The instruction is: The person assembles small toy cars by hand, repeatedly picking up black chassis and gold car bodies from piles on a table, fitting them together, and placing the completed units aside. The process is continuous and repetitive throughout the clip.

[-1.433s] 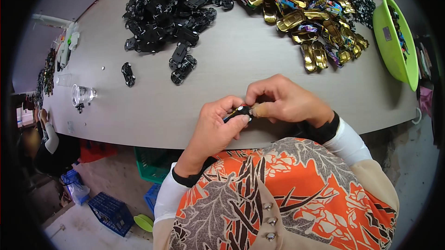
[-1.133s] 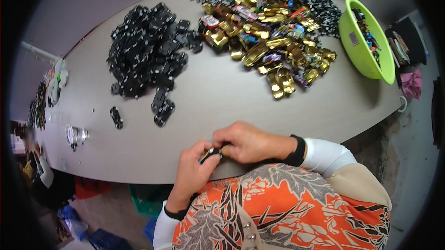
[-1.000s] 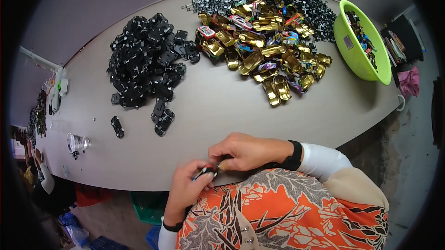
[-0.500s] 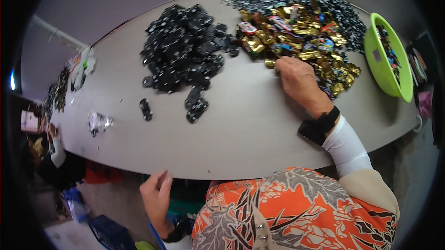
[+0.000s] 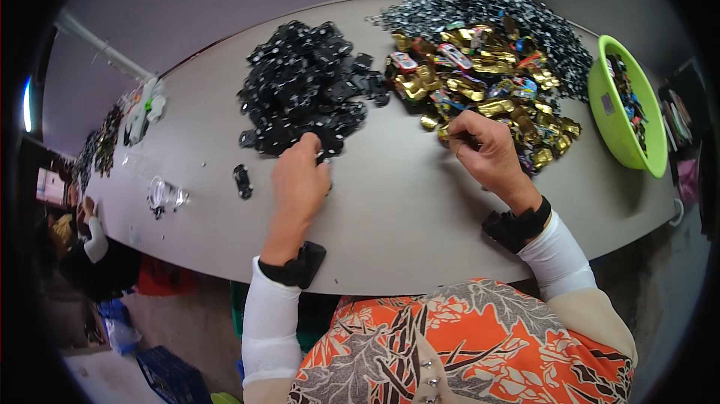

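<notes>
My left hand [image 5: 298, 183] has its fingers around a black toy car base at the near edge of a heap of black toy car bases [image 5: 296, 89]; the hand covers most of that piece. On the right, my right hand [image 5: 486, 151] is curled closed at the near edge of a pile of gold and coloured toy car shells [image 5: 495, 67]. What its fingers hold is hidden, though gold shells lie right by the fingertips. A single black car base [image 5: 242, 181] lies apart, left of my left hand.
A green basin [image 5: 652, 145] with coloured pieces stands at the table's right end. Small dark and silvery parts [image 5: 442, 10] spread behind the shells. A clear plastic cup [image 5: 166, 196] lies on the left of the table [image 5: 397, 239]. Another person [image 5: 94, 243] sits at the far left.
My left hand has come up from below the table edge to the black heap and now covers the loose bases there. My right hand has stayed by the shells, fingers curled.
</notes>
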A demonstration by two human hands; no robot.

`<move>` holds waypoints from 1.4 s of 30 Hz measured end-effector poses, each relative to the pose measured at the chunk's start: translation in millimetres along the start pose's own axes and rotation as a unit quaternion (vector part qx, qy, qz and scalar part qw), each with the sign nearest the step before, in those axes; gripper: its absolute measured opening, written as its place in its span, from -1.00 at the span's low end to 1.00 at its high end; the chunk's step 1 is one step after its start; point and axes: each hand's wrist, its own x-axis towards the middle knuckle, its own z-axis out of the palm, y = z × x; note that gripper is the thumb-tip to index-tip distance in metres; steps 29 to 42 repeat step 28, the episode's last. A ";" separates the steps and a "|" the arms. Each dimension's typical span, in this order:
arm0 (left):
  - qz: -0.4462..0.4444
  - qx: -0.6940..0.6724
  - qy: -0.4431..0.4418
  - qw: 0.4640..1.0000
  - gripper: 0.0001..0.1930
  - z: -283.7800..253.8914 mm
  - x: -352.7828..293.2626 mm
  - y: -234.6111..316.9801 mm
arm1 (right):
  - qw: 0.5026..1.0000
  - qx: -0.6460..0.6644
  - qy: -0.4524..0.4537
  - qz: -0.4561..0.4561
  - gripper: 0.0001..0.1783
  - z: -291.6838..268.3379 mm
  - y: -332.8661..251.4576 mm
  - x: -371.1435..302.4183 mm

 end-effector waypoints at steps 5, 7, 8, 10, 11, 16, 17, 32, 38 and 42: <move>-0.012 -0.178 0.062 0.982 -0.68 -0.2 -10.8 0.8 | 0.907 0.353 -0.005 0.231 -0.83 -10.8 -16.0 -7.1; 0.049 -0.203 0.084 0.974 -0.71 -1.1 -14.8 7.0 | 0.872 0.418 -0.035 0.251 -0.83 -2.3 -7.6 -15.9; 0.065 -0.223 0.081 0.969 -0.72 -2.0 -17.5 16.2 | 0.860 0.433 -0.061 0.264 -0.77 1.6 -2.9 -19.5; 0.043 -0.311 0.040 0.949 -0.72 -0.8 -29.5 40.7 | 0.855 0.434 -0.073 0.275 -0.78 9.1 -6.5 -21.9; 0.032 -0.355 0.021 0.934 -0.72 1.6 -34.5 53.7 | 0.852 0.434 -0.079 0.281 -0.79 13.1 -8.8 -22.8; 0.000 -0.427 -0.124 0.896 -0.63 23.6 -47.5 82.5 | 0.834 0.464 -0.057 0.294 -0.83 29.1 -20.1 -30.2; 0.007 -0.442 -0.124 0.889 -0.62 24.7 -48.4 82.3 | 0.824 0.475 -0.050 0.305 -0.82 27.3 -20.5 -28.9; 0.079 -0.392 -0.098 0.911 -0.47 34.5 -56.5 79.8 | 0.842 0.436 -0.061 0.312 -0.86 30.2 -23.8 -32.1; 0.079 -0.392 -0.098 0.911 -0.47 34.5 -56.5 79.8 | 0.842 0.436 -0.061 0.312 -0.86 30.2 -23.8 -32.1; 0.079 -0.392 -0.098 0.911 -0.47 34.5 -56.5 79.8 | 0.842 0.436 -0.061 0.312 -0.86 30.2 -23.8 -32.1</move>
